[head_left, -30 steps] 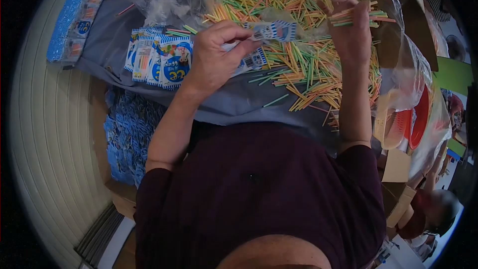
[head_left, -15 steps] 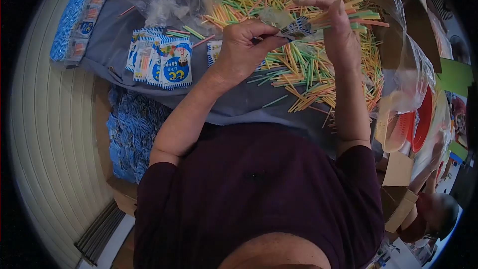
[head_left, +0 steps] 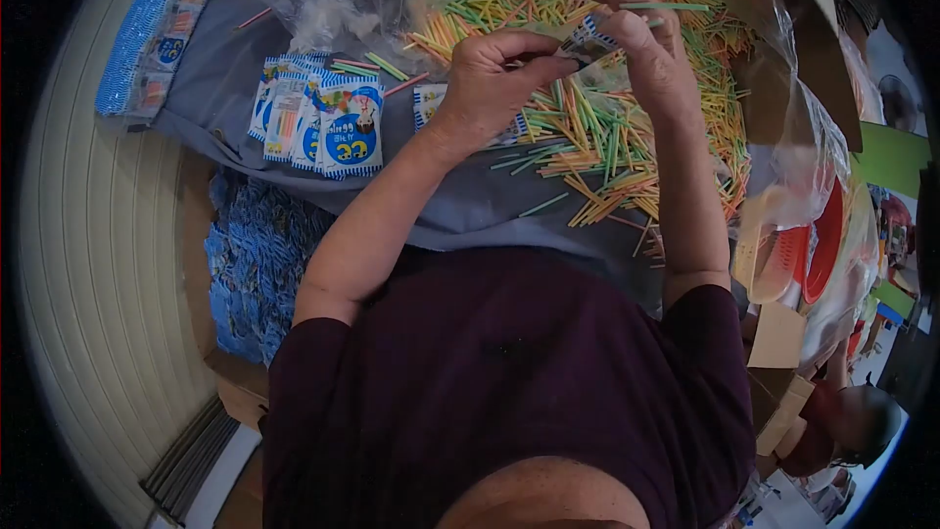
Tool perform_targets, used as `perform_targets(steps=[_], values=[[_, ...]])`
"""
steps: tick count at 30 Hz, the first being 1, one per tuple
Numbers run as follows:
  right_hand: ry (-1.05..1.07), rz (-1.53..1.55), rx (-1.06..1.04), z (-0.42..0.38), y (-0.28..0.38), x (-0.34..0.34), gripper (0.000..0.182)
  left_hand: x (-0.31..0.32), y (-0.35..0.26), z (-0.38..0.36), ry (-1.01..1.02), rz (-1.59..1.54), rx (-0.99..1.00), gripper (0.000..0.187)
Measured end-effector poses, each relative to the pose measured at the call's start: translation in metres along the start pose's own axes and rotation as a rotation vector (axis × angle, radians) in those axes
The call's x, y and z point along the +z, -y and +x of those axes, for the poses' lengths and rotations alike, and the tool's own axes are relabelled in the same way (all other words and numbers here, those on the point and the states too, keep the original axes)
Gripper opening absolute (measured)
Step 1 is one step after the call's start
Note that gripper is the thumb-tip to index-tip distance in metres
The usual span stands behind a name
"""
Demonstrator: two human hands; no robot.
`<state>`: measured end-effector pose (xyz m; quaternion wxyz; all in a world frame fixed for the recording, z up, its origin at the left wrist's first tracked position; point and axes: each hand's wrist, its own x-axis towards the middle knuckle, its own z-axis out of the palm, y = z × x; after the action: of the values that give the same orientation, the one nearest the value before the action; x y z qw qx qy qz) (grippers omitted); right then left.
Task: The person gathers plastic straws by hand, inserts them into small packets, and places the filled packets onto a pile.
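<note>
Left hand point(head_left: 490, 78) pinching a small blue-and-white plastic packet point(head_left: 587, 36) by its edge, raised above the heap of thin coloured sticks point(head_left: 607, 127) on the grey-clothed counter point(head_left: 460, 206) — right hand point(head_left: 641, 44) touching the packet, fingers curled round a few sticks (grip partly hidden). Filled blue printed packets point(head_left: 323, 122) fanned out at left.

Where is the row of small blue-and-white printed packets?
The row of blue-and-white printed packets lies on the grey cloth, left of the left hand.

hands closed together | sticks point(head_left: 666, 8) slid into packet point(head_left: 590, 36)
</note>
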<state>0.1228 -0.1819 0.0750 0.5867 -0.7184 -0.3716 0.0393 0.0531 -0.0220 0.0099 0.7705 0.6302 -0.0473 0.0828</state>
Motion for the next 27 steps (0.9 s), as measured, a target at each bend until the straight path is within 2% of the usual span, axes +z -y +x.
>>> perform_targets(steps=[1,2,6,8,9,10,11,12,16,18,19,21,23,25,27], values=[[0.033,-0.031,-0.159,0.006,0.002,-0.007,0.057,-0.001,0.001,0.004,-0.005,0.000,0.008,0.015],[0.038,-0.032,-0.166,0.009,0.002,-0.007,0.057,-0.001,0.002,0.007,-0.004,-0.092,0.006,0.016],[-0.185,0.066,-0.035,0.008,-0.001,-0.004,0.052,0.000,0.004,0.016,-0.020,-0.323,0.000,0.018],[-0.299,0.114,0.038,0.003,-0.005,-0.003,0.049,0.000,0.003,0.014,-0.020,-0.326,-0.006,0.019],[-0.299,0.115,0.041,-0.001,-0.008,0.000,0.049,0.000,0.002,0.012,-0.021,-0.326,-0.014,0.020],[-0.199,0.103,0.054,-0.007,-0.011,0.003,0.044,-0.001,0.003,0.010,-0.022,-0.326,-0.018,0.020],[-0.099,0.090,0.066,-0.011,-0.014,0.005,0.038,-0.001,0.005,0.009,-0.017,-0.216,-0.012,0.021],[-0.099,0.090,0.068,-0.014,-0.016,0.006,0.038,-0.001,0.005,0.008,-0.013,-0.107,-0.005,0.022],[-0.233,0.142,0.107,-0.019,-0.019,0.011,0.031,0.009,0.005,0.000,0.015,-0.141,0.085,0.024],[-0.253,-0.015,0.047,-0.020,-0.013,0.019,0.025,0.005,0.007,-0.001,0.012,0.130,0.036,0.012],[-0.272,-0.019,-0.052,-0.020,-0.017,0.019,0.024,0.002,0.005,-0.004,-0.012,0.142,0.029,0.012],[-0.343,-0.047,-0.028,-0.021,-0.015,0.018,0.023,-0.004,0.000,-0.012,-0.056,0.206,0.209,0.009],[-0.387,0.022,-0.031,-0.021,-0.012,0.012,0.024,-0.021,0.000,-0.025,-0.139,0.373,0.241,0.012],[-0.551,0.042,0.011,-0.017,-0.007,0.003,0.026,-0.032,-0.014,-0.045,-0.151,0.611,0.376,0.015],[-0.602,0.080,-0.019,-0.017,-0.017,-0.019,0.028,-0.055,-0.029,-0.072,-0.220,0.707,0.327,0.021]])
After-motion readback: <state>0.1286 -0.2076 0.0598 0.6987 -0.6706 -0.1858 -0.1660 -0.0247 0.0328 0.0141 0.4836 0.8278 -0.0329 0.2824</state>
